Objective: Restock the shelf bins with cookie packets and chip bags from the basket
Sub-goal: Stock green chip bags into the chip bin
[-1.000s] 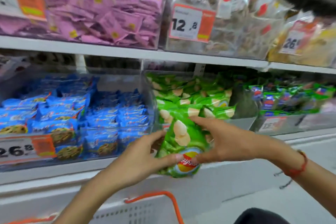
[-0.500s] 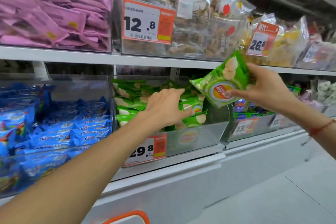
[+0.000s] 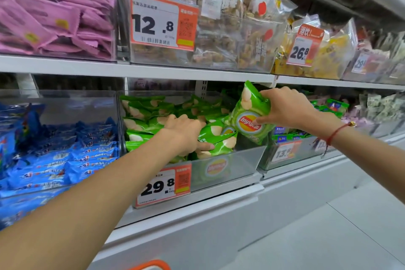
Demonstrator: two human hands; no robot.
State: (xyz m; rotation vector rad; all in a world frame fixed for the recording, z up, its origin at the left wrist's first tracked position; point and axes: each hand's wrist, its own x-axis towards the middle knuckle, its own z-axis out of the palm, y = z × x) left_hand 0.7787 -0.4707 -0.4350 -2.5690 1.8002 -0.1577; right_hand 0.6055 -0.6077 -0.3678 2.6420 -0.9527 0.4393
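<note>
My right hand (image 3: 287, 109) pinches a green chip bag (image 3: 249, 116) with a red and yellow logo, thumb on its front and fingers over its top edge. The bag hangs tilted over the right end of a clear shelf bin (image 3: 230, 166) that holds several matching green chip bags (image 3: 149, 116). Palm down, my left hand (image 3: 186, 133) rests on that pile inside the bin, thumb lying along one bag. Of the basket, only its orange handle (image 3: 151, 266) shows at the bottom edge.
A bin of blue cookie packets (image 3: 65, 149) stands left of the chip bin, and one of small green packets (image 3: 295, 138) stands right. The shelf above (image 3: 153, 71) carries pink packets (image 3: 54, 13) and clear snack bags (image 3: 219, 28). An orange 29.8 price tag (image 3: 162, 186) hangs on the chip bin.
A second ago both hands held green bags below the bin. My left hand went into the bin and stayed on the pile. My right hand lifted one bag, then lowered it toward the bin.
</note>
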